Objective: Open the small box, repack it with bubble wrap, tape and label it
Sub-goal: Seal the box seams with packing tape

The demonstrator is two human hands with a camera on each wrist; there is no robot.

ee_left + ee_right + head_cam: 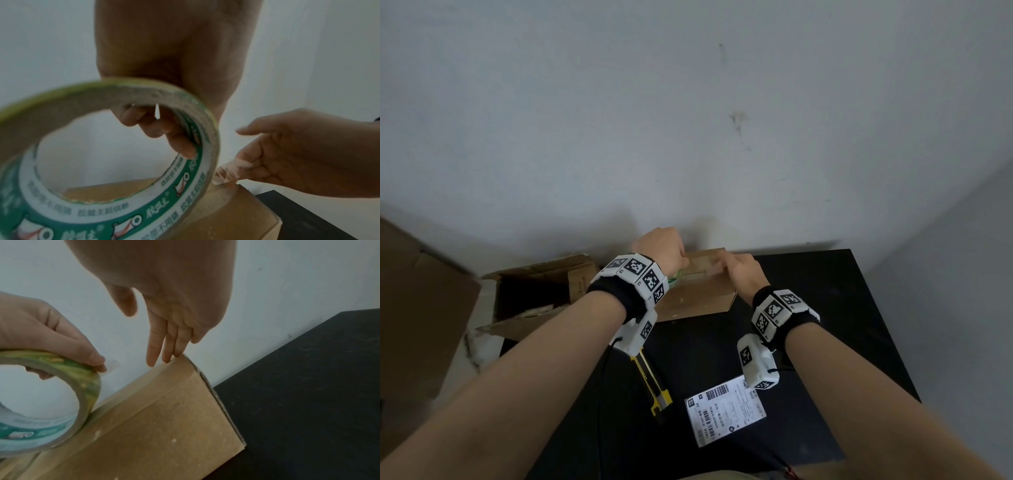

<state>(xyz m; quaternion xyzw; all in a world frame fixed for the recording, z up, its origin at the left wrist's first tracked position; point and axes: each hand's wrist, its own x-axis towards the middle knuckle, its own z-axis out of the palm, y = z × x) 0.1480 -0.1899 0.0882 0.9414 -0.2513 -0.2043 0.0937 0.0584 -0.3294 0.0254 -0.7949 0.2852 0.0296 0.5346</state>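
The small brown box (pixel 698 298) lies closed on the black table (pixel 842 325), close to the wall. My left hand (pixel 671 255) grips a roll of clear tape (pixel 107 170) with a green-printed core, fingers (pixel 172 138) hooked through its hole and thumb on the outer rim. The roll (pixel 82 394) stands on the box's top near its left end. A strip of tape runs from it along the top seam of the box (pixel 164 426). My right hand (pixel 162 350) has straight fingers, whose tips press down at the far right corner of the box. A loose clear tape end (pixel 226 175) sits by those fingers.
A yellow utility knife (pixel 652 383) and a white shipping label (pixel 726 409) lie on the table in front of the box. An open, larger cardboard box (pixel 534 291) stands to the left, with more cardboard (pixel 414 308) beyond it. The wall rises right behind the small box.
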